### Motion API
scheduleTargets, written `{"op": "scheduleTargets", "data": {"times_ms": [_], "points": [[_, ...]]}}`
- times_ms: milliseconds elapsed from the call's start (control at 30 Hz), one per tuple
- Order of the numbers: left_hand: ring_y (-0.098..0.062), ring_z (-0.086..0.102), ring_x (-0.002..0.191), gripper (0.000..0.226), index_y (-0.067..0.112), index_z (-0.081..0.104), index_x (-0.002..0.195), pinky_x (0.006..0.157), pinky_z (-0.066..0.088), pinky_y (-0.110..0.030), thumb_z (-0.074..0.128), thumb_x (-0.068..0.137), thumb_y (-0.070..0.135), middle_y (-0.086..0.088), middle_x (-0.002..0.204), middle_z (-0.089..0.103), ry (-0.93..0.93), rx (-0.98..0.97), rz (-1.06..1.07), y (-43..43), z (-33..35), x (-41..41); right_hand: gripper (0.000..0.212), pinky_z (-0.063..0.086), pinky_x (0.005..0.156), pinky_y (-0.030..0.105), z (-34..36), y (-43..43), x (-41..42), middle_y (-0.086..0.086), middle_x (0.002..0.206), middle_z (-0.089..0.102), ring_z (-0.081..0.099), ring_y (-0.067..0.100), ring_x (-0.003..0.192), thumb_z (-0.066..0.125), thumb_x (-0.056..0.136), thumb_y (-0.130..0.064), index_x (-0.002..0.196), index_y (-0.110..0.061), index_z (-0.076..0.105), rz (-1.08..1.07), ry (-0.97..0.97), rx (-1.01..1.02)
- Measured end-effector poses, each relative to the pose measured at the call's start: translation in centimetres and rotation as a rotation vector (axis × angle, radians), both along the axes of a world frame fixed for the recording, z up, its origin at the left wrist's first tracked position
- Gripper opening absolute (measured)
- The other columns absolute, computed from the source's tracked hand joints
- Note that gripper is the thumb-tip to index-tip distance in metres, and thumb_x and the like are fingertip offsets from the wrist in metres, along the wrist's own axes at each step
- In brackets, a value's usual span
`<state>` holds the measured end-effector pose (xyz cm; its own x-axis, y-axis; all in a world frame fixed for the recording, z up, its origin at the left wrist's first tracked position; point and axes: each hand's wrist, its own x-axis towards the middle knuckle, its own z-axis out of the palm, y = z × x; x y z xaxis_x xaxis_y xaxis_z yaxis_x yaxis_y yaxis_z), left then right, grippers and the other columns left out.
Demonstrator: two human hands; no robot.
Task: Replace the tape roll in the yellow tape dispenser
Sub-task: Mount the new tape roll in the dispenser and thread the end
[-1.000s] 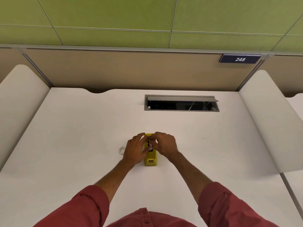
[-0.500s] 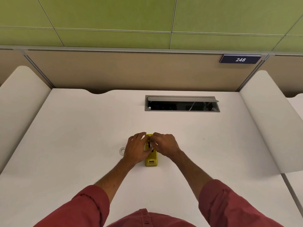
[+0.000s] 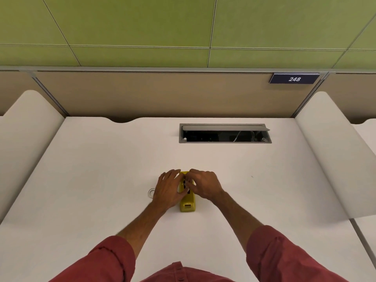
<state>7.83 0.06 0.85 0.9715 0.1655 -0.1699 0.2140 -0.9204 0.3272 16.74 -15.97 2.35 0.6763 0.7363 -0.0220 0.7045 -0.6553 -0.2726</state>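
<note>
While both hands crowd the frame's center, I see the yellow tape dispenser (image 3: 187, 204) lying on the white desk (image 3: 101, 159) between them. My left hand (image 3: 168, 190) cups its left side; my right hand (image 3: 205, 186) pinches something small over its top slot, too hidden to identify. Touching the left hand's outer edge lies a small white ring (image 3: 151, 193).

The dispenser (image 3: 187, 204) looks like smooth yellow plastic with a slight sheen. The desk (image 3: 101, 169) is a matt white laminate, plain and even. The cable hatch (image 3: 224, 126) has a brushed grey metal lid and frame. The sleeves (image 3: 284, 255) are soft red woven cloth. The partition (image 3: 162, 94) looks like matt beige fabric; the wall (image 3: 142, 23) above it is matt green panelling.
</note>
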Motion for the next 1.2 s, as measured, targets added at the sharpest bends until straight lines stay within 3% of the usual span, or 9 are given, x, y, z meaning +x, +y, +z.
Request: {"op": "scheduleTargets", "data": {"times_ms": [167, 500, 833, 1000, 1200], "points": [[-0.013, 0.036, 0.161, 0.055, 0.030, 0.054, 0.153, 0.136, 0.022, -0.038, 0.054, 0.105, 0.058, 0.010, 0.169, 0.043, 0.003, 0.006, -0.007, 0.04, -0.14, -0.18, 0.024, 0.045, 0.075, 0.025, 0.14, 0.10, 0.33, -0.011, 0.118, 0.076, 0.072, 0.015, 0.103, 0.061, 0.105, -0.042, 0.118, -0.027, 0.075, -0.051, 0.075, 0.044], [-0.013, 0.030, 0.164, 0.057, 0.033, 0.051, 0.154, 0.138, 0.016, -0.042, 0.053, 0.104, 0.060, 0.012, 0.171, 0.039, 0.033, 0.003, 0.009, -0.03, -0.16, -0.35, 0.025, 0.058, 0.081, 0.035, 0.66, 0.10, 0.41, -0.011, 0.118, 0.076, 0.074, 0.016, 0.100, 0.058, 0.104, -0.041, 0.117, -0.025, 0.072, 0.033, 0.025, -0.037], [-0.014, 0.029, 0.164, 0.057, 0.033, 0.051, 0.154, 0.138, 0.016, -0.043, 0.053, 0.104, 0.060, 0.012, 0.171, 0.039, 0.054, 0.010, 0.014, -0.09, 0.07, -0.08, 0.030, 0.054, 0.081, 0.034, 0.34, 0.43, 0.58, -0.007, 0.121, 0.074, 0.073, 0.019, 0.101, 0.049, 0.109, -0.037, 0.122, -0.023, 0.071, 0.058, -0.039, -0.060], [-0.014, 0.031, 0.163, 0.057, 0.034, 0.051, 0.154, 0.138, 0.017, -0.043, 0.056, 0.103, 0.059, 0.012, 0.170, 0.041, 0.051, 0.002, 0.013, -0.04, 0.03, -0.02, 0.024, 0.058, 0.087, 0.034, 0.45, 0.28, 0.80, -0.009, 0.115, 0.078, 0.073, 0.017, 0.102, 0.059, 0.105, -0.036, 0.118, -0.024, 0.076, -0.064, 0.113, 0.027], [-0.014, 0.031, 0.163, 0.055, 0.034, 0.052, 0.153, 0.138, 0.017, -0.043, 0.056, 0.104, 0.058, 0.011, 0.170, 0.042, 0.048, 0.000, 0.011, -0.10, 0.11, 0.01, 0.021, 0.055, 0.084, 0.032, 0.30, 0.14, 0.48, -0.011, 0.114, 0.077, 0.073, 0.015, 0.102, 0.068, 0.100, -0.041, 0.113, -0.026, 0.076, -0.066, 0.144, 0.028]]}}
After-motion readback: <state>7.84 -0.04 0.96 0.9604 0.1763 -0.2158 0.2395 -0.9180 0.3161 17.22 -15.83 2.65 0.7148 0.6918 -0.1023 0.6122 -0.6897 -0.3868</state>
